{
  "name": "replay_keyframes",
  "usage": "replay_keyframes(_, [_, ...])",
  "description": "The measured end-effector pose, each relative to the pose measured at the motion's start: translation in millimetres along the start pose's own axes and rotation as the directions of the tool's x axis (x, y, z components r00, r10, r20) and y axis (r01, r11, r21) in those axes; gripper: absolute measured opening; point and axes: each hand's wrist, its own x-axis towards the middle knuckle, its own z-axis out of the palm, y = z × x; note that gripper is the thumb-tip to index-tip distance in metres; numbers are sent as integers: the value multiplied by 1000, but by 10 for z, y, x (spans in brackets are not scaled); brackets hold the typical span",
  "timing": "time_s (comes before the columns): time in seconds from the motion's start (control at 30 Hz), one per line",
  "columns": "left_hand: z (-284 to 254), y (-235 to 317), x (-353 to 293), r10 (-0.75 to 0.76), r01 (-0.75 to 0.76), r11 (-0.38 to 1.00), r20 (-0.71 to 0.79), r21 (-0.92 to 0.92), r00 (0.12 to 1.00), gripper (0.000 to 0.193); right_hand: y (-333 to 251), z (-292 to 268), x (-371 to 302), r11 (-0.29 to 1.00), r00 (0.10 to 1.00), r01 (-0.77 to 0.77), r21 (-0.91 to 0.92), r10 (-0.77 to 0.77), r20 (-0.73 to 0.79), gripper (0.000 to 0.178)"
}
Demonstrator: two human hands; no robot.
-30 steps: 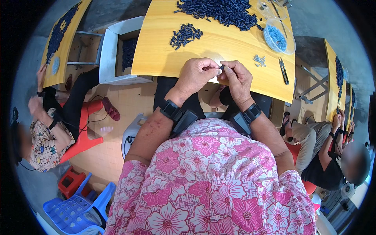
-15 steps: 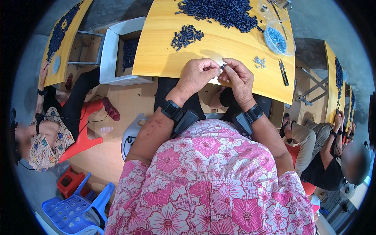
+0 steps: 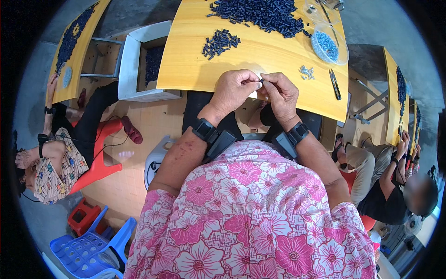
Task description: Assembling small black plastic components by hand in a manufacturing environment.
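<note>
Pinching one small dark piece [image 3: 261, 80] between thumb and forefinger, the left hand [image 3: 234, 88] meets the right hand [image 3: 281, 90], which grips the same piece with its fingertips, just above the near edge of the yellow table [image 3: 186, 60]. The fingers cover most of the piece, so its exact shape is hidden.

Three containers are near the person. One round clear tub [image 3: 344, 58], at the table's right side, holds many light-blue bits [image 3: 326, 45], too many to count. One clear dish [image 3: 310, 11] is just beyond the tub, with one thin dark rod [image 3: 324, 9] across it; what else it holds is hard to make out. One open white box [image 3: 127, 69], left of the table, has a mass of dark contents [image 3: 154, 63] inside.

Two groups of dark pieces lie loose on the tabletop: one large heap [image 3: 260, 14] at the far side and one smaller pile [image 3: 220, 43] nearer, neither countable. One little cluster of pale pieces [image 3: 306, 72] lies right of the hands, and one pair of dark snips [image 3: 335, 85] rests near the right edge, below the tub
</note>
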Motion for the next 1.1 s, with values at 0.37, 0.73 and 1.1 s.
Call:
replay_keyframes(0.37, [8, -42, 10, 28, -28, 1000, -12, -13, 1000, 10, -25, -19, 39, 998, 999, 33, -48, -32, 16, 20])
replay_keyframes(0.73, [23, -74, 29, 71, -92, 982, -130, -163, 989, 9, -45, -57, 146, 946, 968, -251, 206, 251, 27, 15])
replay_keyframes(1.1, [20, -37, 37, 155, -170, 983, -176, -71, 972, 6, -116, -129, 378, 904, 865, -396, -160, 425, 267, 42])
